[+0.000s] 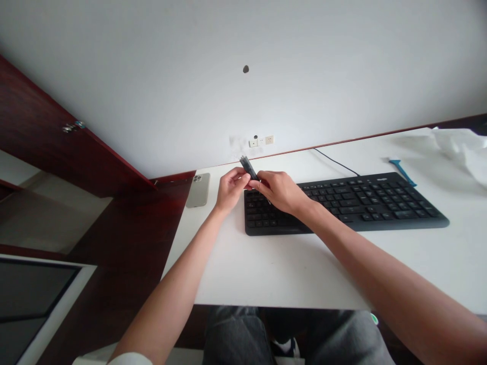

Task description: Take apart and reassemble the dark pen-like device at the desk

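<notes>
Left hand [231,190]: thumb and fingertips pinching the near part of a slim dark bundle [247,165], over the far left corner of the keyboard [342,198]. Right hand [279,188]: fingers curled about the bundle's lower end, above the keyboard's left-hand keys; whether it grips firmly cannot be told. Bundle: tilted, pale-tipped end pointing beyond the keyboard's far edge.

Step in hand, as judged: two-handed handling of the bundle, off the surface. Next move, as judged: calls for one hand to steady the bundle while the other adjusts its hold.

Also present: phone [198,191], left of the keyboard; blue tool [403,172], just beyond its far right corner; crumpled white material [460,152], farther right, cut off by the frame.

Obscured: bundle's lower end, behind fingers; its exact nature, too small to tell; some keys, under the right hand and forearm.
</notes>
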### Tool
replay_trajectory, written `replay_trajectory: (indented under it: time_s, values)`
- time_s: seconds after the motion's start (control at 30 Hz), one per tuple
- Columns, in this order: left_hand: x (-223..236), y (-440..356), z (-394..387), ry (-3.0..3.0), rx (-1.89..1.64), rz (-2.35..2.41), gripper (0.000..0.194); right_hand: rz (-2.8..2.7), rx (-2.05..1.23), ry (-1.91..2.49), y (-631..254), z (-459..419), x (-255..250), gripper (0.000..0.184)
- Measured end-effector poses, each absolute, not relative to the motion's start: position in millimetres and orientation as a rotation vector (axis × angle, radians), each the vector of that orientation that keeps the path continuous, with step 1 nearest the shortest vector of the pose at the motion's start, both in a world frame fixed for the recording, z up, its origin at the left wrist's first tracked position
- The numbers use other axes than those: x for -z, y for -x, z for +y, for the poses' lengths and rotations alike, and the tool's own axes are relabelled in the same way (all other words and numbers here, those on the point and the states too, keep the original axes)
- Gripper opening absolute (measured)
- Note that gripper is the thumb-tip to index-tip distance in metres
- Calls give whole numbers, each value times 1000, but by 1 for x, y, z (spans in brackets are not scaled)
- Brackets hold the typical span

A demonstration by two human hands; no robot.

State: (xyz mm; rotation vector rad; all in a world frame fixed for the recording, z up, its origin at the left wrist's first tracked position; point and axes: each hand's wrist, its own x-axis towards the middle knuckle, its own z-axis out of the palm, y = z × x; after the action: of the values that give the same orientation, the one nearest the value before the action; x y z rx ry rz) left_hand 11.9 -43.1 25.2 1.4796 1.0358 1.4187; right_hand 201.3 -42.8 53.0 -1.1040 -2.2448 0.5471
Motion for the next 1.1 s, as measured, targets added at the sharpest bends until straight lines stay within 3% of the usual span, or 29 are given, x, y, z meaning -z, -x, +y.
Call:
replay_trajectory:
  time_s: [0.47,1.0,1.1]
  values:
    - [-23,-28,-47,-1194,-1378,1169,27,-1980,-627,1095,-192,-43,-39,51]
    - [-26,-33,-55,-1322,-1513,1194,32,-1755,-674,1121,-185,-47,-34,54]
    - [-28,-36,-57,-1422,-1429,1116,19,-1660,-685,1126,-191,-40,-37,57]
